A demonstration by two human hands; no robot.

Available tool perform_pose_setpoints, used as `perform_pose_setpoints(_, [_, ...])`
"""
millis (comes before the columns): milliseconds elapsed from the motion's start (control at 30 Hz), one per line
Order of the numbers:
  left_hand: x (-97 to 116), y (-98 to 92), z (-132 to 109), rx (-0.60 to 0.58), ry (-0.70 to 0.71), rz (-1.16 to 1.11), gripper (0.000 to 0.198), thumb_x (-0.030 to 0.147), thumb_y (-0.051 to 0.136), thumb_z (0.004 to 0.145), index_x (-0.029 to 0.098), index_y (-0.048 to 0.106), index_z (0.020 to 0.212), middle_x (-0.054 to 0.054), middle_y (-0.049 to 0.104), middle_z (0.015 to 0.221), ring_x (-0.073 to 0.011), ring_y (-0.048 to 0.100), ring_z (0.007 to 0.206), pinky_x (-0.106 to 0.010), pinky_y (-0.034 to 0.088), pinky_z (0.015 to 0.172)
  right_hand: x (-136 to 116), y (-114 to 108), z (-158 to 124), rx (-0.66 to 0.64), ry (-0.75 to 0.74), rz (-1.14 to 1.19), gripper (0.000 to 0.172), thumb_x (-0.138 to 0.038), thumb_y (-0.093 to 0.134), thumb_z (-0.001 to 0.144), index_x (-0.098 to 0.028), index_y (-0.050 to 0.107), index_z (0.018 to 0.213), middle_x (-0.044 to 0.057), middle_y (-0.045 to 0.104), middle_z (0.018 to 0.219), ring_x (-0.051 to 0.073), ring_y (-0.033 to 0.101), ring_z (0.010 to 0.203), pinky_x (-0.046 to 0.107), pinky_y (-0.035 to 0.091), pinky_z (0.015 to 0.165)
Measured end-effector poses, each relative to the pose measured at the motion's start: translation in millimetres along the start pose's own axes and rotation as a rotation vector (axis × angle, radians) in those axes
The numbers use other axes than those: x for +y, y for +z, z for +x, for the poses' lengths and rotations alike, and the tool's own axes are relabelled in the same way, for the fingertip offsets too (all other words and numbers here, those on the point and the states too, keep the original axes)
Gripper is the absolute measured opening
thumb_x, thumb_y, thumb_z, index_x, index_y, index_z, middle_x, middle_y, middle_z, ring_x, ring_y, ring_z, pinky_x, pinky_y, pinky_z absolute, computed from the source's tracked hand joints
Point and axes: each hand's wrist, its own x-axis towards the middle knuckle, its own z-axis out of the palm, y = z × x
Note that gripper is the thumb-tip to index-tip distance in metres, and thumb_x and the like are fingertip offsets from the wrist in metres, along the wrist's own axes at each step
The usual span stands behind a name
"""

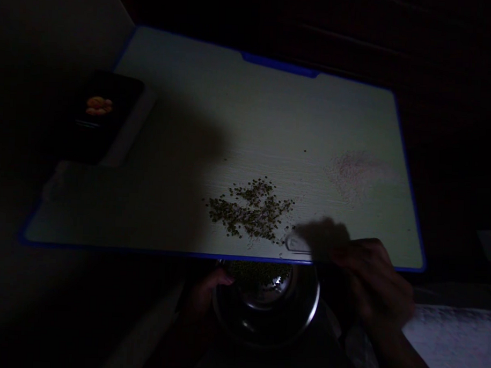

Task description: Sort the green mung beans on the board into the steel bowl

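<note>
A pile of small green grains (250, 210) lies on a pale table (272, 115) with a blue rim. My left hand (207, 298) grips the rim of a shiny metal bowl (267, 305), which sits just below the table's near edge and has green grains in it. Over that edge, right of the pile, my right hand (371, 279) is blurred. Its fingers pinch a small pale flat piece (297, 243) that touches the tabletop.
A fainter patch of pinkish-white grains (352, 174) lies at the right of the table. At the far left a dark phone (98, 114) with a lit screen rests on a light object. Darkness surrounds the table; a pale cloth (453, 336) shows at lower right.
</note>
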Motion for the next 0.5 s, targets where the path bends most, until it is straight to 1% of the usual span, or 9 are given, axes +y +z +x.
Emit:
perform_pose_setpoints(133, [-1.6,-0.4,1.8,-0.003,-0.012,-0.018,0.027,0.013,0.069,0.061,0.016,0.077,0.087,-0.010,0.079,0.091,-0.0318,0.074,0.084,-0.041,0.057,0.078,1.5,5.3,-1.6,-0.002,0.025,-0.019,0.046,-0.002,0.061,0.085,-0.028,0.069,0.122,0.002,0.076,0.102,0.019,0.070,0.089,0.038,0.054,0.076])
perform_pose_setpoints(200, [-2.2,-1.2,1.9,0.026,-0.025,0.001,0.024,0.014,0.068,0.062,0.014,0.077,0.085,-0.011,0.079,0.088,-0.0317,0.073,0.080,-0.041,0.057,0.075,3.3,9.5,-0.4,0.014,0.045,-0.040,0.047,-0.001,0.062,0.085,-0.029,0.069,0.122,0.001,0.076,0.103,0.018,0.069,0.089,0.037,0.054,0.076])
perform_pose_setpoints(300, [-1.1,-1.0,0.4,0.056,-0.007,0.039,0.019,0.013,0.068,0.064,0.010,0.077,0.081,-0.013,0.077,0.082,-0.0282,0.072,0.071,-0.038,0.056,0.070,8.2,12.7,4.0,0.064,0.094,-0.084,0.046,-0.001,0.063,0.085,-0.030,0.069,0.121,0.000,0.076,0.104,0.017,0.068,0.089,0.036,0.053,0.077])
perform_pose_setpoints(333, [-0.3,-0.3,-0.4,0.052,0.014,0.039,0.020,0.012,0.068,0.063,0.011,0.077,0.081,-0.012,0.078,0.084,-0.0272,0.072,0.072,-0.036,0.057,0.071,10.2,12.2,5.9,0.082,0.109,-0.098,0.045,-0.002,0.063,0.086,-0.030,0.069,0.121,0.000,0.076,0.104,0.016,0.068,0.089,0.035,0.053,0.076])
perform_pose_setpoints(400, [1.3,1.5,-1.9,0.025,0.041,0.027,0.024,0.011,0.068,0.063,0.012,0.077,0.085,-0.011,0.079,0.093,-0.0274,0.073,0.082,-0.036,0.057,0.078,14.2,9.2,9.5,0.121,0.133,-0.128,0.041,-0.005,0.064,0.087,-0.030,0.070,0.119,0.000,0.076,0.103,0.017,0.068,0.088,0.034,0.054,0.075])
perform_pose_setpoints(433, [1.8,2.5,-2.3,0.008,0.050,0.019,0.025,0.011,0.069,0.063,0.012,0.077,0.086,-0.012,0.079,0.096,-0.0283,0.073,0.087,-0.036,0.057,0.081,16.0,6.9,11.2,0.137,0.149,-0.145,0.039,-0.007,0.064,0.087,-0.031,0.071,0.118,0.000,0.076,0.103,0.017,0.068,0.088,0.034,0.054,0.075])
perform_pose_setpoints(500, [2.0,3.7,-2.2,0.004,0.022,0.017,0.025,0.012,0.070,0.063,0.011,0.077,0.087,-0.014,0.078,0.094,-0.0316,0.074,0.087,-0.039,0.058,0.080,18.4,1.9,14.4,0.160,0.189,-0.184,0.035,-0.010,0.064,0.089,-0.031,0.071,0.116,0.000,0.075,0.100,0.017,0.068,0.086,0.034,0.053,0.075])
